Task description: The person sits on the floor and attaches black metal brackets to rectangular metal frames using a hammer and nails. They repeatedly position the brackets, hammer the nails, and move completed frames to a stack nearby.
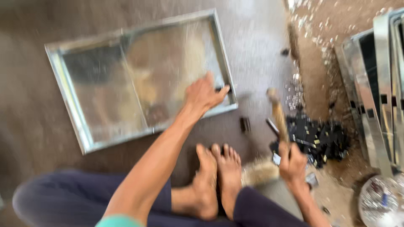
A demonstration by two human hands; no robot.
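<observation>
Head view, steeply down, close.
</observation>
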